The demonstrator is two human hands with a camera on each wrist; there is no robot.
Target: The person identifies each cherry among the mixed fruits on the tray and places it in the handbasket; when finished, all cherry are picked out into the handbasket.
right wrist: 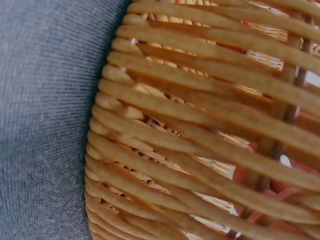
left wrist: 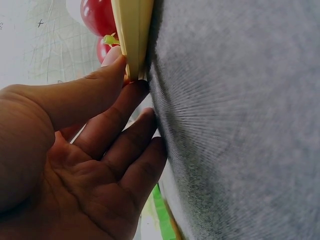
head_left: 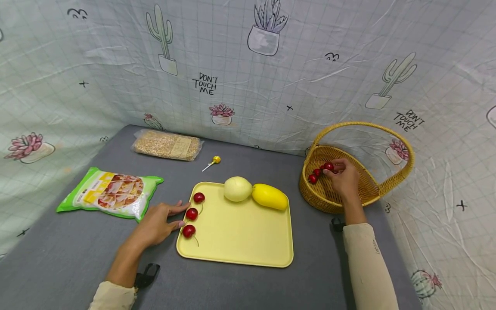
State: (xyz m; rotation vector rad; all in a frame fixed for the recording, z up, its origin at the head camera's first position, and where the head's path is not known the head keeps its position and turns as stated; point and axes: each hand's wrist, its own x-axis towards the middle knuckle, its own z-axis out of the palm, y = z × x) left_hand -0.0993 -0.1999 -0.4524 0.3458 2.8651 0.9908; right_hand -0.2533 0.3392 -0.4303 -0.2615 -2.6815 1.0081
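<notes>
In the head view my left hand (head_left: 156, 224) is at the left edge of a yellow tray (head_left: 248, 241). In the left wrist view its thumb and a finger grip the tray's rim (left wrist: 135, 40). Just inside that edge lie three red cherries with stems, the middle cherry (head_left: 191, 214) nearest the fingers. My right hand (head_left: 345, 176) reaches into a wicker basket (head_left: 321, 202) and pinches a cherry (head_left: 328, 166) between thumb and fingers. Two more cherries (head_left: 312, 178) lie beside it. The basket's weave (right wrist: 190, 110) mostly hides this hand in the right wrist view.
A pale round fruit (head_left: 237, 189) and a yellow oblong fruit (head_left: 270, 196) lie at the tray's back edge. Behind are a wrapped lollipop (head_left: 216, 159) and a clear bag of grains (head_left: 166, 144). A green-and-white food package (head_left: 116, 193) lies left. The basket's handle (head_left: 360, 124) arches up.
</notes>
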